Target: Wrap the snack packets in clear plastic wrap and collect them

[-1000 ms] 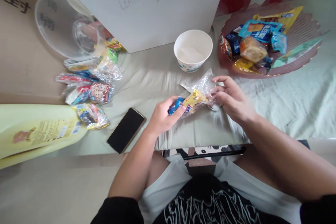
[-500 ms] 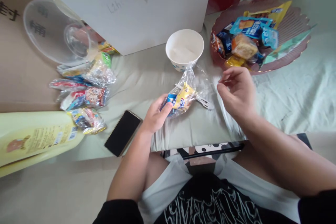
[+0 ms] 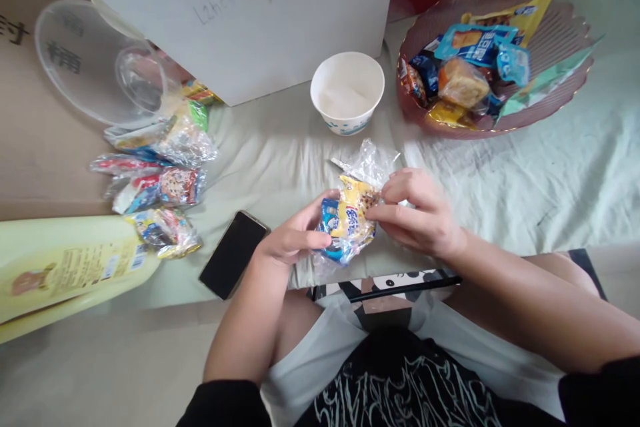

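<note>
A clear plastic bag (image 3: pixel 350 213) holding yellow and blue wrapped snacks sits between my two hands near the front edge of the cloth-covered surface. My left hand (image 3: pixel 290 240) grips its lower left side. My right hand (image 3: pixel 417 217) pinches the bag's upper right part, fingers closed on the plastic. The bag's loose open end (image 3: pixel 373 160) sticks up behind my right hand. A white paper bowl (image 3: pixel 347 92) stands just beyond the bag.
A pink scalloped dish (image 3: pixel 560 33) of wrapped snacks sits at the back right. Several filled clear bags (image 3: pixel 160 167) lie at the left, by a clear plastic lid (image 3: pixel 80 60). A black phone (image 3: pixel 233 255) lies left of my left hand, next to a yellow bottle (image 3: pixel 65 267). A white box (image 3: pixel 260 7) stands behind.
My right hand, which had let go and lifted off the bag, has come back and closed on it. Both hands have drawn the bag nearer to me.
</note>
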A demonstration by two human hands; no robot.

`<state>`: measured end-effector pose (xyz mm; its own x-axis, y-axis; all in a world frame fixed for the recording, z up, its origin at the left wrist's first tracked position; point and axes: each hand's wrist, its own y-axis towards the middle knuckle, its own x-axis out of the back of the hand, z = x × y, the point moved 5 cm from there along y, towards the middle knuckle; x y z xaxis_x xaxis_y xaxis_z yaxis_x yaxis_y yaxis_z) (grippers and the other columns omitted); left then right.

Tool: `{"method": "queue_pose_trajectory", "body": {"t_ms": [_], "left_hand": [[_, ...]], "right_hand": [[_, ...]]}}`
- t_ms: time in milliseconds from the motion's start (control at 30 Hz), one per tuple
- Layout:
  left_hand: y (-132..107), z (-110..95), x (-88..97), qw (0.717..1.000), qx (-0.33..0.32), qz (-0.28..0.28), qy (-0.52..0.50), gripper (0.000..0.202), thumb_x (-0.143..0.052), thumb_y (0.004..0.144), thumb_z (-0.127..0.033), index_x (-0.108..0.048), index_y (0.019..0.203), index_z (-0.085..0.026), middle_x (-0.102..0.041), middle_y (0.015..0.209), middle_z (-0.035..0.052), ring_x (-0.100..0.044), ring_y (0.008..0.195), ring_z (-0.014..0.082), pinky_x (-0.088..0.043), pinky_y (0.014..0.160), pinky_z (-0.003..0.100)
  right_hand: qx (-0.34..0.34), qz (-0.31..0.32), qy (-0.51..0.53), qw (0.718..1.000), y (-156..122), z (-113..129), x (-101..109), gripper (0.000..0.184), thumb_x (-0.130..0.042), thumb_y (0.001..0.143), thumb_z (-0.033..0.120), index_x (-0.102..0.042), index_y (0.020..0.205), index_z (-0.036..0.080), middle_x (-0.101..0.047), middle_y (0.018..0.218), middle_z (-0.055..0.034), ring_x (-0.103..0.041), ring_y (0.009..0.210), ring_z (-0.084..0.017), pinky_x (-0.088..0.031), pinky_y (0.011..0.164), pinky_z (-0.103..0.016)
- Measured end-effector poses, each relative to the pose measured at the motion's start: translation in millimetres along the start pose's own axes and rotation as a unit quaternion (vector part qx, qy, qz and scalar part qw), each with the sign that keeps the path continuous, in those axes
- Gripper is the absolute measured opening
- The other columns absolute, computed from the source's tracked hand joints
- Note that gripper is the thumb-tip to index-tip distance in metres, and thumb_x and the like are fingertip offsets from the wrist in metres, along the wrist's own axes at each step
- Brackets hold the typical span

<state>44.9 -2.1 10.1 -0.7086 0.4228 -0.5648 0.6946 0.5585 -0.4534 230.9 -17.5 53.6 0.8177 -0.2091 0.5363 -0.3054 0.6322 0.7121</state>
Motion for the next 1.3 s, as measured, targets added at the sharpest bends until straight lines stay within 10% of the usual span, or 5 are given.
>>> {"method": "queue_pose_trajectory", "body": {"t_ms": [133, 467, 767, 1100, 1300], "left_hand": [[11, 12, -15.9, 0.994, 0.052, 0.048, -0.088, 0.067, -0.083, 0.067, -0.057, -0.063, 0.122, -0.026, -0.075, 0.115, 0.0127, -0.076, 0.089, 0.0313, -0.062, 0.066, 0.04], [25, 8, 5.9, 0.991, -0.038, -0.125, -0.038, 0.05, -0.085, 0.066, -0.051, -0.071, 0.1, -0.018, -0.079, 0.093, 0.0083, -0.077, 0.089, 0.0284, -0.062, 0.076, 0.037], [26, 7, 7.5, 0.957, -0.162, -0.21, 0.119, 0.044, -0.076, 0.083, -0.049, -0.066, 0.117, -0.022, -0.076, 0.114, 0.0054, -0.071, 0.108, 0.0214, -0.055, 0.096, 0.032], [24, 1, 16.7, 0.945, -0.166, -0.276, 0.051, 0.045, -0.077, 0.078, -0.047, -0.066, 0.114, -0.021, -0.078, 0.105, 0.0044, -0.074, 0.099, 0.0227, -0.06, 0.086, 0.033], [13, -10, 37.4, 0.953, -0.112, -0.275, -0.064, 0.041, -0.063, 0.081, -0.054, -0.07, 0.098, -0.017, -0.078, 0.086, 0.0077, -0.075, 0.073, 0.0249, -0.061, 0.061, 0.036]], "right_hand": [[0.0, 0.007, 0.065, 0.998, 4, 11, 8, 0.02, -0.057, 0.089, 0.01, -0.061, 0.099, 0.027, -0.058, 0.09, -0.0016, -0.064, 0.083, -0.016, -0.057, 0.083, -0.039], [-0.153, -0.017, 0.073, 0.985, 1, -12, 10, 0.022, -0.052, 0.083, 0.005, -0.059, 0.086, 0.026, -0.062, 0.1, -0.0043, -0.068, 0.1, -0.022, -0.057, 0.084, -0.04], [-0.022, 0.134, -0.065, 0.989, -6, 12, -21, 0.034, -0.058, 0.093, 0.014, -0.063, 0.122, 0.031, -0.075, 0.104, -0.0005, -0.061, 0.12, -0.021, -0.038, 0.105, -0.043], [-0.011, 0.035, -0.041, 0.999, -4, 13, -7, 0.021, -0.06, 0.088, 0.01, -0.065, 0.091, 0.03, -0.058, 0.073, 0.003, -0.065, 0.102, -0.019, -0.04, 0.088, -0.041], [-0.14, 0.002, -0.023, 0.99, -5, -11, 5, 0.024, -0.056, 0.079, 0.006, -0.067, 0.075, 0.026, -0.061, 0.089, -0.0032, -0.062, 0.107, -0.027, -0.046, 0.091, -0.049]]}}
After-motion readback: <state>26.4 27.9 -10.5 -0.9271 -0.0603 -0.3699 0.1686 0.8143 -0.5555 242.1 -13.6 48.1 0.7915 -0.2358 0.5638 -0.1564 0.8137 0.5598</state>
